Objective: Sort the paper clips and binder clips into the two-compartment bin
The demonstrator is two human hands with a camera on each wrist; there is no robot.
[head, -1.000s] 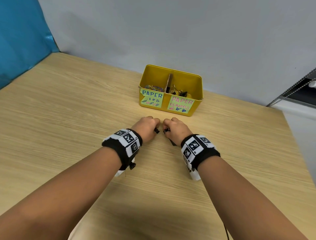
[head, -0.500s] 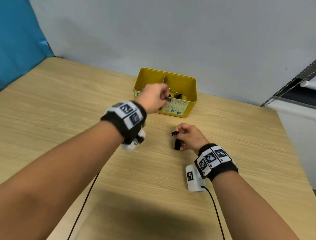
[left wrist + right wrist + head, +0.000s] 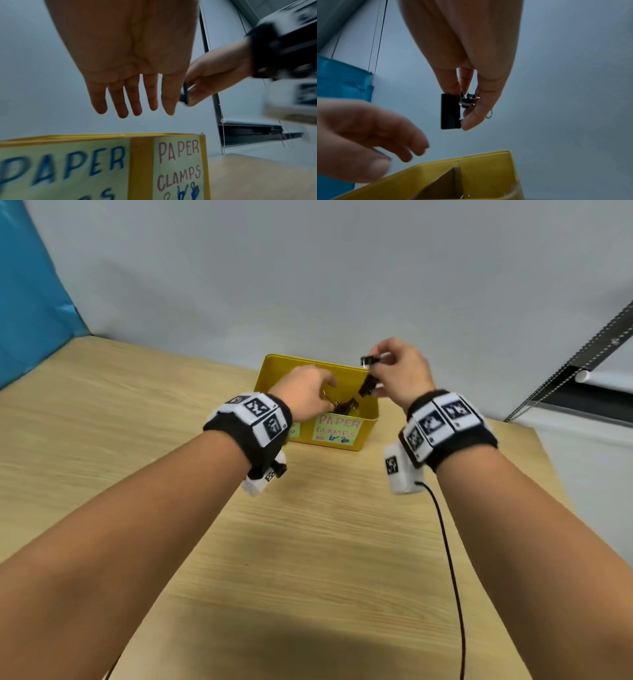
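A black binder clip (image 3: 450, 111) hangs from the right hand (image 3: 400, 371) above the right end of the yellow bin (image 3: 366, 436), its long axis close to vertical in the right wrist view, its body towards the left hand and its wire handles (image 3: 488, 114) towards the right hand's palm. A second, smaller clip (image 3: 367, 360) is pinched in the same hand just above it. The right hand's thumb and fingers are curled in a narrow pinch on the clips, wrist raised and palm turned down over the compartment labelled "PAPER CLAMPS" (image 3: 337, 429). The left hand (image 3: 306, 395) hovers over the bin, fingers (image 3: 133, 102) straight, slightly spread and pointing down, holding nothing. Below it, gold and black clips (image 3: 342, 405) lie in the right compartment; a cardboard divider (image 3: 452, 180) splits the bin, and the left label reads "PAPER" (image 3: 68, 166) in blue. The bin sits near the far edge of the wooden table (image 3: 308, 542), close to the grey wall (image 3: 308, 268). Both wrists carry black bands with printed markers (image 3: 257, 419), and a black cable (image 3: 452, 577) trails from the right one towards the table's near edge.
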